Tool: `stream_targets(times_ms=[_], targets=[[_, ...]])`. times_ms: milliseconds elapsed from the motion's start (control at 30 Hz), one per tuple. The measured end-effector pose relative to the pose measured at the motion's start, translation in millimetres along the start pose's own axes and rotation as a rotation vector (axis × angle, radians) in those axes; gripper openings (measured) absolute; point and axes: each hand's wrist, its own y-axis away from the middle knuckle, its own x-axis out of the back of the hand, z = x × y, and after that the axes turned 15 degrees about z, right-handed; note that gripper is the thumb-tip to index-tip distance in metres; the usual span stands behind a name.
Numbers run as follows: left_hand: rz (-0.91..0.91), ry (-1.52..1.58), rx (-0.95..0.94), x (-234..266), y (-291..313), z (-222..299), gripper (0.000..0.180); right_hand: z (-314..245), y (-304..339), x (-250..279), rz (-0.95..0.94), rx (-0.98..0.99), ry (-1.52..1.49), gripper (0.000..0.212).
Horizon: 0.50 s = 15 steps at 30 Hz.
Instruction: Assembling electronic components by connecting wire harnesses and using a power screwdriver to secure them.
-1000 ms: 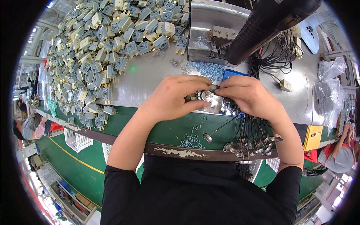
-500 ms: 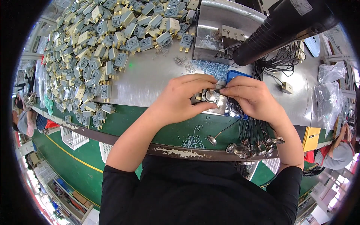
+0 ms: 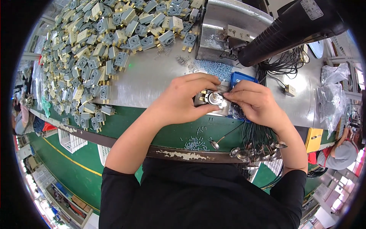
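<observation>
Between its thumb and fingers my left hand grips a small switch-like block with brass terminals and a round metal disc on top, brass-coloured at its centre. From the right my right hand reaches in, thumb and forefinger pinched at the disc's right edge; what lies between those fingertips is hidden. A blue tray with small metal parts sits partly under the right hand. Below that hand, several metal discs on thin black leads hang at the bench edge. One separate disc lies to their left.
A large heap of grey and cream blocks covers the bench's left. Small screws lie behind my hands, more screws in front. A black cylindrical tool slants overhead at right, near a metal fixture. Clear plastic bags lie far right.
The disc on the held block showed a shiny domed top before; now a brass-coloured centre is visible. Both hands remain in nearly the same place, and the whole view has shifted slightly.
</observation>
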Motion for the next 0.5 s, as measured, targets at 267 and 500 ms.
stream_targets(times_ms=[267,500], targets=[[0.032,-0.026,-0.057,-5.0,2.8,-2.7,0.040,7.7,7.3,-5.2,0.064,0.164,0.067,0.042],[0.039,-0.002,-0.021,-6.1,0.5,0.9,0.035,7.3,10.9,-5.0,0.057,0.173,0.103,0.041]])
